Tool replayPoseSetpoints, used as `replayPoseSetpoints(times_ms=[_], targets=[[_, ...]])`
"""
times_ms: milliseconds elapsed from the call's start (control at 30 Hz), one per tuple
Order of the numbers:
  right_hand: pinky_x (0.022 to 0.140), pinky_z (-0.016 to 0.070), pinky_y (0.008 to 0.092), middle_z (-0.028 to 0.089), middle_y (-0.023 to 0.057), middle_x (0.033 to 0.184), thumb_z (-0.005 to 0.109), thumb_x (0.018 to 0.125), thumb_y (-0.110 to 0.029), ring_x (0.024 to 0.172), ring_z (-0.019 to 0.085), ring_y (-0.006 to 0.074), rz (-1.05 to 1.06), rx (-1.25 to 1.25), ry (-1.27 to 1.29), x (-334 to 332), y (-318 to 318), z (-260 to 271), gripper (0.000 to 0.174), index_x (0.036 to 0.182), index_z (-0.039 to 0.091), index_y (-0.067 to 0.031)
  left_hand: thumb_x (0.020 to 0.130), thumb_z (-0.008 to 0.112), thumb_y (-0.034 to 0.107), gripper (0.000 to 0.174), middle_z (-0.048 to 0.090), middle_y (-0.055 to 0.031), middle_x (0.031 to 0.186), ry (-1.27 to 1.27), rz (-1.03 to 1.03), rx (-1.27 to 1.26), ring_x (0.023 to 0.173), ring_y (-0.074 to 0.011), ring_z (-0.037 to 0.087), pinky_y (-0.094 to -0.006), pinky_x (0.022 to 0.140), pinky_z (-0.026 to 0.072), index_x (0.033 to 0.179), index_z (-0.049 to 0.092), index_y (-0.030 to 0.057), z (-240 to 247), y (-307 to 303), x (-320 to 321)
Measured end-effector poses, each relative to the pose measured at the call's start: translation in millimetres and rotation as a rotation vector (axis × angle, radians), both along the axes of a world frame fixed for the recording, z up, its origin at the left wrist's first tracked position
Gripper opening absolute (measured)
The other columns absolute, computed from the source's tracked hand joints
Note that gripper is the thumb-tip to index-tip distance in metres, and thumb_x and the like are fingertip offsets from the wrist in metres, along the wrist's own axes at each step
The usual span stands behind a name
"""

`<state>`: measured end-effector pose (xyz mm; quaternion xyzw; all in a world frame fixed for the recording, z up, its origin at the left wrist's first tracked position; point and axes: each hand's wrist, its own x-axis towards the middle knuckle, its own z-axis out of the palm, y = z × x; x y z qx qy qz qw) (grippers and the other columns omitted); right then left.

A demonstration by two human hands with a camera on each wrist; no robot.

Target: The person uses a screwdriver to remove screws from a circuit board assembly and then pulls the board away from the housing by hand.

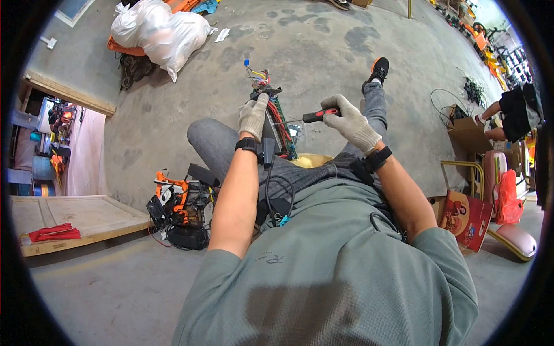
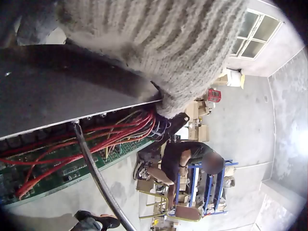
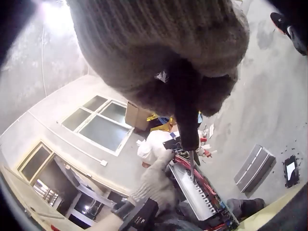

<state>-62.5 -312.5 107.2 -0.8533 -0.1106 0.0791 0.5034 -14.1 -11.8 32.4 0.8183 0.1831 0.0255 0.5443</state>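
Observation:
The gloved left hand (image 1: pixel 252 119) grips the upper end of a long electronic assembly that has a metal plate (image 2: pixel 57 91), a green circuit board (image 2: pixel 72 168) and red wires (image 2: pixel 130 127). In the gloved right hand (image 1: pixel 352 127) is a screwdriver with a red and black handle (image 1: pixel 321 116). Its shaft (image 2: pixel 98 175) reaches the edge of the metal plate, with the tip at a row of fastening points beside the wires. In the right wrist view the right hand (image 3: pixel 168 57) curls round the dark handle, and the left hand (image 3: pixel 159 185) holds the plate's far end.
A yellow container (image 1: pixel 311 160) is between the legs. Dismantled orange and black parts (image 1: pixel 182 202) lie on the floor at the left. White bags (image 1: pixel 161 34) are at the far left. A cardboard box (image 1: pixel 468 135) and another person (image 1: pixel 513 115) are at the right.

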Motion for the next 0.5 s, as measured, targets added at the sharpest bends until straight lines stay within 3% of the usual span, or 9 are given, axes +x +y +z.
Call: replayPoseSetpoints(times_ms=[100, 167, 300, 400, 467, 500], targets=[[0.066, 0.0602, 0.0306, 0.073, 0.0106, 0.109, 0.061, 0.109, -0.031, 0.072, 0.069, 0.0145, -0.012, -0.05, -0.196, -8.2, 8.3, 12.7, 0.038, 0.134, 0.064, -0.0023, 0.097, 0.068, 0.061, 0.066, 0.075, -0.0205, 0.088, 0.024, 0.023, -0.083, 0.085, -0.0311, 0.069, -0.0462, 0.082, 0.0514, 0.093, 0.077, -0.004, -5.1, -0.4, 1.8], [0.071, 0.0601, 0.03, 0.073, 0.0103, 0.109, 0.062, 0.106, -0.027, 0.076, 0.069, 0.0141, -0.177, -0.022, 0.331, -13.8, 16.9, 46.6, 0.037, 0.135, 0.065, -0.0029, 0.097, 0.068, 0.06, 0.065, 0.075, -0.0205, 0.088, 0.026, 0.024, -0.084, 0.085, -0.0309, 0.069, -0.0461, 0.082, 0.0514, 0.094, 0.077, -0.004, -15.9, 3.2, 6.6], [0.074, 0.0607, 0.0298, 0.074, 0.0117, 0.113, 0.065, 0.104, -0.029, 0.082, 0.072, 0.0145, -0.033, -0.049, 0.493, -5.8, 3.4, 47.2, 0.043, 0.137, 0.063, -0.0012, 0.095, 0.067, 0.062, 0.066, 0.076, -0.0226, 0.094, 0.072, 0.006, -0.067, 0.09, -0.0334, 0.071, -0.0464, 0.086, 0.0519, 0.099, 0.077, -0.0034, -13.1, 4.6, 6.4], [0.072, 0.0609, 0.0304, 0.073, 0.0111, 0.11, 0.064, 0.106, -0.034, 0.081, 0.073, 0.0136, -0.027, -0.049, 0.271, -4.5, 2.4, 20.6, 0.044, 0.137, 0.063, -0.0017, 0.094, 0.066, 0.064, 0.068, 0.076, -0.0243, 0.1, 0.06, -0.005, -0.018, 0.097, -0.0369, 0.072, -0.0475, 0.089, 0.052, 0.101, 0.077, -0.0028, -17.7, 6.7, 7.5], [0.067, 0.0592, 0.0305, 0.07, 0.0093, 0.103, 0.06, 0.11, -0.033, 0.075, 0.07, 0.0114, -0.03, -0.055, -0.125, -1.0, -0.7, -1.2, 0.041, 0.134, 0.065, -0.0015, 0.094, 0.065, 0.065, 0.069, 0.077, -0.0246, 0.102, 0.07, -0.011, -0.027, 0.1, -0.0382, 0.072, -0.0477, 0.091, 0.052, 0.103, 0.077, -0.0025, -15.5, 6.1, 6.3], [0.067, 0.0592, 0.0305, 0.07, 0.0093, 0.103, 0.06, 0.11, -0.033, 0.075, 0.07, 0.0114, -0.03, -0.055, -0.126, -3.2, 3.8, 3.3, 0.041, 0.134, 0.065, -0.0015, 0.094, 0.065, 0.066, 0.07, 0.077, -0.0249, 0.105, 0.078, -0.015, -0.038, 0.104, -0.0395, 0.072, -0.048, 0.093, 0.0521, 0.105, 0.077, -0.0022, -13.9, 5.9, 6.2]])
